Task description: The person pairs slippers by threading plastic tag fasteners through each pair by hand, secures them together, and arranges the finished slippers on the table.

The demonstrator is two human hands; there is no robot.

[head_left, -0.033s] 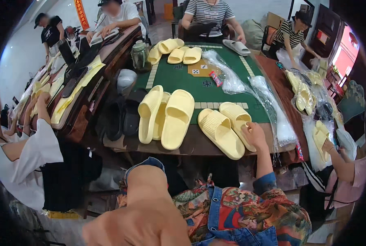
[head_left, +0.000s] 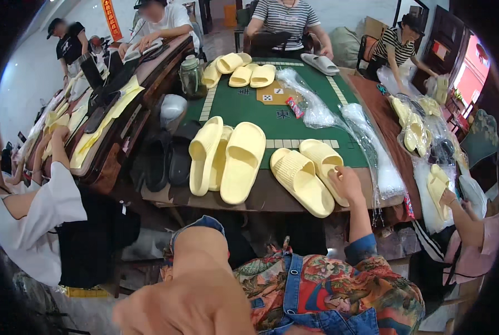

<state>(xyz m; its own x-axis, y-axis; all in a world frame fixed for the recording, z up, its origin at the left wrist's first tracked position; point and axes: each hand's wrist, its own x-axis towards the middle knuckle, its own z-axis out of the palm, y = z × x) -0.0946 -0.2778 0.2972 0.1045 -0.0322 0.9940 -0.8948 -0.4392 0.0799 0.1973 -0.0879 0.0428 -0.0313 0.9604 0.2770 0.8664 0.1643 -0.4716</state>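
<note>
At the near edge of the table, a pale yellow slide slipper with a ribbed strap lies next to its mate, a second yellow slipper. The fingers of my right hand are curled on the right side of that second slipper, at its strap. My left hand is close to the camera at the lower edge, away from the table; its back shows, but its fingers are blurred and partly cut off. Several more yellow slippers stand leaning together to the left of the ribbed pair.
Black slippers lie at the table's left edge. Clear plastic packaging runs along the right. Yellow slippers, a glass jar and a grey slipper sit farther back on the green mat. Co-workers handle slippers around me.
</note>
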